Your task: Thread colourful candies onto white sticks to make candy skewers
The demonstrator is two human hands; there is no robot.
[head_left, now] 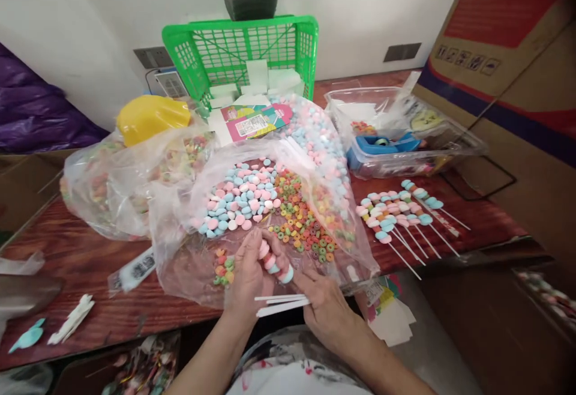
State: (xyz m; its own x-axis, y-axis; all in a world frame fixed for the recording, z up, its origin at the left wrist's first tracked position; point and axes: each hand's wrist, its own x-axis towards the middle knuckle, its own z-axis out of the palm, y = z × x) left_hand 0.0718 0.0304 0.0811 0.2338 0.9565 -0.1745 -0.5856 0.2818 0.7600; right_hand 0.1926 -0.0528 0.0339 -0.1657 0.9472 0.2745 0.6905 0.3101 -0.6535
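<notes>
My left hand is closed around a stacked candy stick with pink, white, blue and orange pieces on it. My right hand is closed on several white sticks that jut out to the left. Its fingertips reach the lower end of the candy stack; whether they grip it I cannot tell. In front of my hands, pink and blue candies lie on a clear plastic bag, beside a heap of small coloured rings. A few more rings lie left of my left hand.
Finished-looking candy sticks lie in a bunch at the right. Behind them stands a clear plastic tub with a blue tape dispenser. A green basket is at the wall. Bagged rings and a white clip are at left.
</notes>
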